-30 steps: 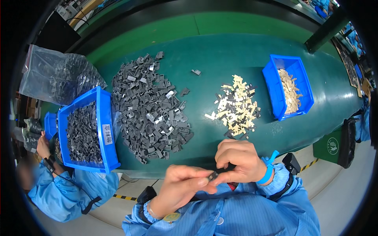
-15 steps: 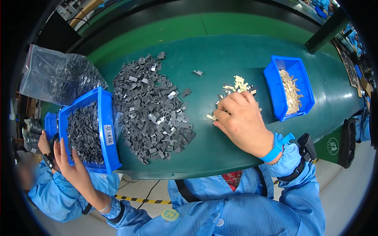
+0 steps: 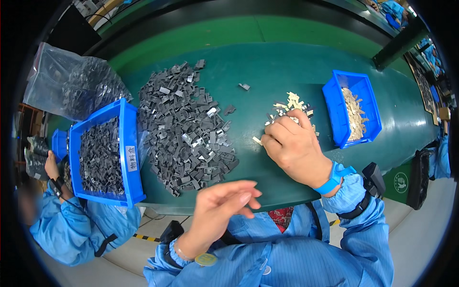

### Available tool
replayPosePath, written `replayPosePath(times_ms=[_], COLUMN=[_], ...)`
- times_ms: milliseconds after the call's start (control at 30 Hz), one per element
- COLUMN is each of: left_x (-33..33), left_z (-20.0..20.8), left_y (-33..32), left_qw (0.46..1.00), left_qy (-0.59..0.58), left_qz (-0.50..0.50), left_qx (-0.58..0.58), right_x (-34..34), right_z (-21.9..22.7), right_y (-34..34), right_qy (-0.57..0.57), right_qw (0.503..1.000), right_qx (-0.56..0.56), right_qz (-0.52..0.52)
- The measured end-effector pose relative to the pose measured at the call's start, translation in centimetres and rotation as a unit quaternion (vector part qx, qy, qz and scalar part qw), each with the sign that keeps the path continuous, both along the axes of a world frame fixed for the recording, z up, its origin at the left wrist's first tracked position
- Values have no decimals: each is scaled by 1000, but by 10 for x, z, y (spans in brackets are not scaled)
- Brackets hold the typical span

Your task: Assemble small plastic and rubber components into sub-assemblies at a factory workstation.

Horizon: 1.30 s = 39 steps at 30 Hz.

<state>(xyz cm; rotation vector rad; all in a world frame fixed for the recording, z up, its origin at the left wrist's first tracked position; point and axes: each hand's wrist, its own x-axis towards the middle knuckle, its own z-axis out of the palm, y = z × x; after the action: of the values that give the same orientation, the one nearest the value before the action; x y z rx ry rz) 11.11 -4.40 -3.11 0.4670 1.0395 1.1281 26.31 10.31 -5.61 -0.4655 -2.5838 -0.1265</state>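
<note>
My left hand [image 3: 222,205] hangs above the table's near edge, in front of the pile of small dark grey clips [image 3: 184,138]. Its fingers are stretched out and nothing shows in them. Farther right, my right hand [image 3: 299,153] rests on the table at a small heap of cream strips [image 3: 295,102], with a few dark bits mixed in. The fingers of that hand are curled down and pressed together; their tips, and whatever they hold, are hidden. One cream strip [image 3: 257,140] pokes out left of the fingertips.
A blue bin [image 3: 375,110] of cream strips stands to the right. At left are a larger blue bin [image 3: 135,174] of dark pieces and a clear plastic bag [image 3: 52,81] of more. Loose clips [image 3: 244,86] lie mid-table. A co-worker's hand [image 3: 51,165] is at far left.
My left hand has come from beside the large left bin to the right, in front of the grey pile. My right hand stays at the cream heap, its fingers shifted slightly.
</note>
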Motion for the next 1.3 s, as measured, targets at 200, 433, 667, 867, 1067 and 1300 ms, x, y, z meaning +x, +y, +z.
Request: replayPosePath(times_ms=[200,433,667,867,1067,1300], left_x=[13,13,15,16,17,17], left_z=[-17,-18,-17,-21,-22,-22], left_y=[13,10,10,8,10,11], left_qw=[994,994,993,991,993,993], left_qy=[-97,-98,-107,-120,-103,-100], left_qz=[40,34,37,41,45,45], left_qx=[-29,-25,-29,-33,-33,-32], right_x=[-2,-4,-3,2,2,2], right_z=[-2,-4,-3,-4,3,5], right_y=[-8,-8,-8,-6,-5,-4], right_qy=[52,24,22,37,34,-10], right_qw=[996,998,999,996,988,981], right_qx=[-71,-48,-40,-79,-132,-183], right_qz=[-33,-28,-11,-31,-67,-65])
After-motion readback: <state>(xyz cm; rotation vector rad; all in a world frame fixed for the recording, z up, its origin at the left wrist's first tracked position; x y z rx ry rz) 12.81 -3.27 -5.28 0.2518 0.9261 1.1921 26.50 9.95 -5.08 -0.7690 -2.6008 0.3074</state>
